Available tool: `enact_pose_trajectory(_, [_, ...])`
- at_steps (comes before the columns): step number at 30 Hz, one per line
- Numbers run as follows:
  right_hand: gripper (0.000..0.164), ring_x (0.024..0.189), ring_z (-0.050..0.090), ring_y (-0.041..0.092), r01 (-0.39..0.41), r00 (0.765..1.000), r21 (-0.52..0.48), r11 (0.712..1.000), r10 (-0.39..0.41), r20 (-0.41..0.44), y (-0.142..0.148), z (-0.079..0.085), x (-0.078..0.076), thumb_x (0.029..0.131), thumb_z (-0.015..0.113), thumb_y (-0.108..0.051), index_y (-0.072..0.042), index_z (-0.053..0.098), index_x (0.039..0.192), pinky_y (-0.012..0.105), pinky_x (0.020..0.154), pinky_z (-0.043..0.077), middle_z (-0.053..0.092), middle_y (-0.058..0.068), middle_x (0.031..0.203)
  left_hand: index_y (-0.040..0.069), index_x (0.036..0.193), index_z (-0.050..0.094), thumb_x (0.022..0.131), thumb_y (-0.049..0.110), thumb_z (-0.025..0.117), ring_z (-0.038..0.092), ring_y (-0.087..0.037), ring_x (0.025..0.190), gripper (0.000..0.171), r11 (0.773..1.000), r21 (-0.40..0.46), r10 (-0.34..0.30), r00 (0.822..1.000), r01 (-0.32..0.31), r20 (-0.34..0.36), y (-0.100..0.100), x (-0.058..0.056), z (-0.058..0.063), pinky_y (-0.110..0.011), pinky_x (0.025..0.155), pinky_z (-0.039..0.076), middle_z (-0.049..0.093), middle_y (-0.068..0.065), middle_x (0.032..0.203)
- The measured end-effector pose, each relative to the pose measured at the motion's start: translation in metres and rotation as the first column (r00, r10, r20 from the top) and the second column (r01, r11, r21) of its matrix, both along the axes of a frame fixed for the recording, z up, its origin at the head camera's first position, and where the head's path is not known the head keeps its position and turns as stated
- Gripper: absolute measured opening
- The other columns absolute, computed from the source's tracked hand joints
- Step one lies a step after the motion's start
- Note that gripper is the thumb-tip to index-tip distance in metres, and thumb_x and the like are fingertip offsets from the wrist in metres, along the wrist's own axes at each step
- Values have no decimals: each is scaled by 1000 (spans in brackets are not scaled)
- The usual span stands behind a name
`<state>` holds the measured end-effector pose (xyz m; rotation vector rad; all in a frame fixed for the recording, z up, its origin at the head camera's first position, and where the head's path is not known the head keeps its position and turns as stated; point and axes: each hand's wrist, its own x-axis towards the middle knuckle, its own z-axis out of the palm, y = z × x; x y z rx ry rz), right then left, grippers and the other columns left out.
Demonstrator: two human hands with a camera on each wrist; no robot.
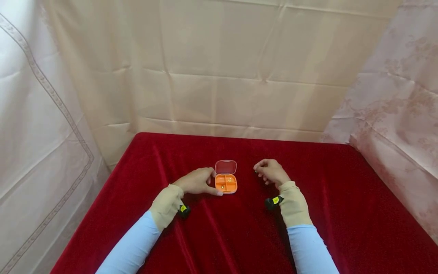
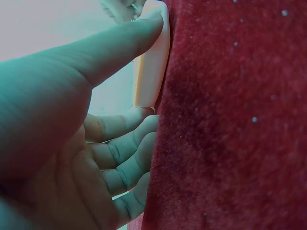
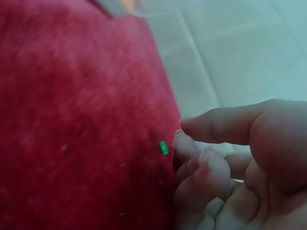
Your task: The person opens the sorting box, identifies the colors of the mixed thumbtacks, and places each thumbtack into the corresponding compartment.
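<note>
An orange pill box [image 1: 226,184] with four compartments stands on the red cloth, its clear lid [image 1: 226,167] raised at the back. One small gold-coloured piece [image 1: 222,187] lies in the front left compartment and another [image 1: 229,179] in the back right one; their kind is too small to tell. My left hand [image 1: 197,180] holds the box from the left, thumb at its near edge and index finger at the far end. To the right of the box, my right hand [image 1: 272,171] pinches a small green piece on a thin wire [image 3: 164,147] between thumb and fingertip.
A red velvet cloth [image 1: 246,236] covers the table, with soft folds on its left side. Beige curtain [image 1: 219,76] hangs behind the far edge, and pale curtains [image 1: 30,133] close in the sides. Black wrist cameras [image 1: 184,211] sit on both wrists.
</note>
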<state>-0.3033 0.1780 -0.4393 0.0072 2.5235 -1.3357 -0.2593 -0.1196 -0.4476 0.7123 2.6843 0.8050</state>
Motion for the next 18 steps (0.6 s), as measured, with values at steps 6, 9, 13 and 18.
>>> enact_pose_trajectory(6, [14, 54, 49, 12, 52, 999, 42, 998, -51, -11, 0, -8, -4, 96, 60, -14, -3, 65, 102, 28, 49, 46, 59, 7, 76, 11, 116, 55, 75, 56, 77, 52, -15, 79, 65, 1000, 8, -7, 1000, 7, -4, -1, -3, -1, -26, 67, 44, 56, -2, 90])
enact_pose_trajectory(9, [13, 53, 50, 12, 63, 998, 66, 996, -61, -25, 0, -8, -4, 96, 60, -13, -2, 67, 98, 28, 49, 47, 59, 7, 73, 11, 116, 55, 75, 56, 77, 53, -15, 79, 65, 1000, 6, -8, 1000, 8, -4, -1, -3, -1, -26, 68, 44, 56, -1, 91])
enact_pose_trajectory(13, [17, 54, 49, 11, 45, 999, 38, 998, -44, -12, 2, -8, -3, 97, 60, -16, 0, 67, 100, 27, 49, 46, 59, 7, 74, 10, 118, 55, 75, 56, 77, 53, -15, 79, 66, 1000, 2, -3, 1000, 3, 0, 0, -2, -1, -26, 68, 44, 56, -1, 91])
enact_pose_trajectory(18, [27, 56, 44, 7, -6, 998, -178, 984, 18, 65, 12, -7, -4, 99, 58, -20, 5, 61, 111, 22, 49, 41, 55, 3, 75, 11, 119, 56, 75, 56, 77, 53, -15, 79, 66, 1000, 1, 2, 1000, -2, 4, 0, -1, -2, -26, 68, 44, 56, -1, 90])
